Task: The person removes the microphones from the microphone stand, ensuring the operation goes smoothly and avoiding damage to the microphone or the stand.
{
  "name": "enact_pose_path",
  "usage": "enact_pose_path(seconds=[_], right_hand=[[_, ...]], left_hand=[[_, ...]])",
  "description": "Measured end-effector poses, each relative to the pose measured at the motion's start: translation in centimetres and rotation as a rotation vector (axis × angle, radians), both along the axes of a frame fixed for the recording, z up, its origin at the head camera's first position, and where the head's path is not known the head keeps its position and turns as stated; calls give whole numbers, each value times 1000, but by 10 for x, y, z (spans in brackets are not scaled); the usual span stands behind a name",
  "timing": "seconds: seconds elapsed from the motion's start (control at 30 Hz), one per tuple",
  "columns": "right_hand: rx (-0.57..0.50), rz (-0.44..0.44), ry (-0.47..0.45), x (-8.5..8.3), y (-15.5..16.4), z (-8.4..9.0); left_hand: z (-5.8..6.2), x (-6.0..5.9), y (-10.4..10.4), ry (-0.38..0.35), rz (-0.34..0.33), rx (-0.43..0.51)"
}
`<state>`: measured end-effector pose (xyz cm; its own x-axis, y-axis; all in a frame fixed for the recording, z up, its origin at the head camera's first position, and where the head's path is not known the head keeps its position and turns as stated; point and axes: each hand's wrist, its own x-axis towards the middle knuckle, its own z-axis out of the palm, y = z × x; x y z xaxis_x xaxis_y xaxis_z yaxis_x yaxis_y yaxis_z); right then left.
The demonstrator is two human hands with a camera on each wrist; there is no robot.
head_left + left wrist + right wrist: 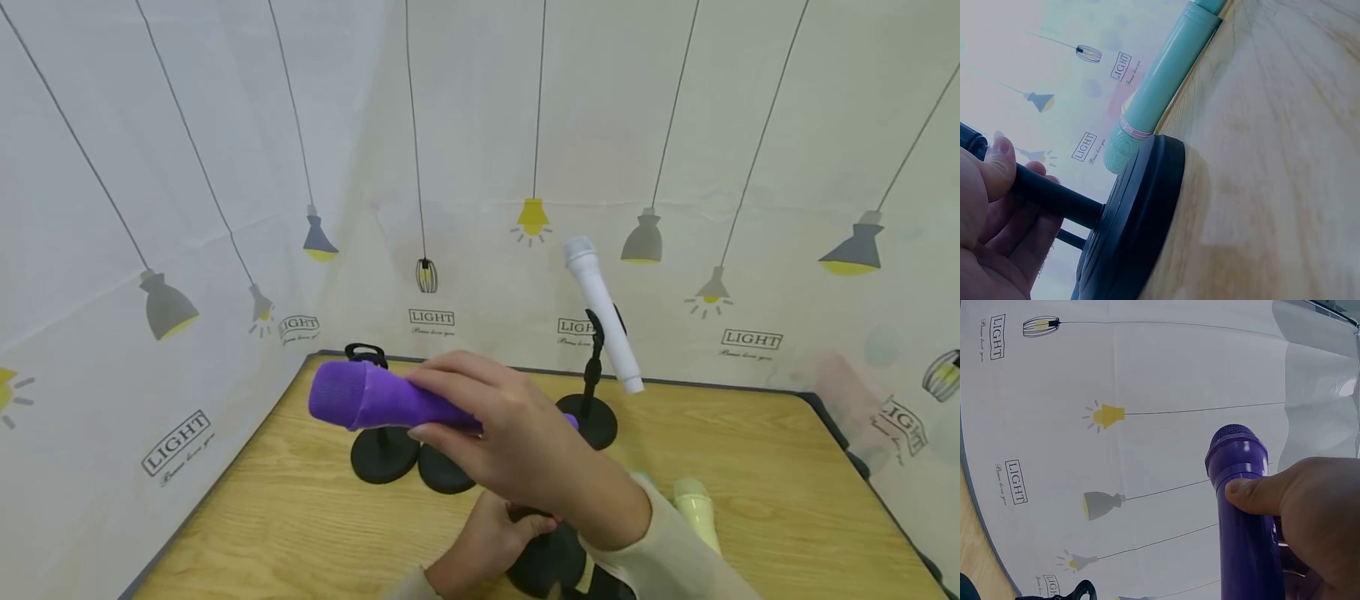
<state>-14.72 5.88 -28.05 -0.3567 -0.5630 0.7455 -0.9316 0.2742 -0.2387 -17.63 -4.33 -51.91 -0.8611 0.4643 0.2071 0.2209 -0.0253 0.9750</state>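
Our right hand (525,442) grips the purple microphone (375,397) lying level above the table (750,483), head pointing left. Our left hand (487,550) clasps a black stand's post (1054,197); only its wrist view shows the teal microphone (1160,87).

On my wooden table (750,467), a white microphone (602,313) leans in its black stand (589,408) toward the back. Two empty stands (385,450) sit left of it; mint (1160,87) and pale yellow (696,508) microphones lie nearer me.
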Motion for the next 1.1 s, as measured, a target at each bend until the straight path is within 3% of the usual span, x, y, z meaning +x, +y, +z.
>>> enact_pose_path(seconds=[0.3,0.57,0.77,1.1], right_hand=[[29,-55,-55,0,18,-8],[13,-147,-66,-2,46,-20],[-26,-153,-66,-4,64,-30],[-14,-268,-131,0,93,-42]], left_hand=[[6,3,0,6,50,-87],[4,1,1,9,48,-84],[6,1,0,8,59,-97],[7,0,2,-43,62,-119]])
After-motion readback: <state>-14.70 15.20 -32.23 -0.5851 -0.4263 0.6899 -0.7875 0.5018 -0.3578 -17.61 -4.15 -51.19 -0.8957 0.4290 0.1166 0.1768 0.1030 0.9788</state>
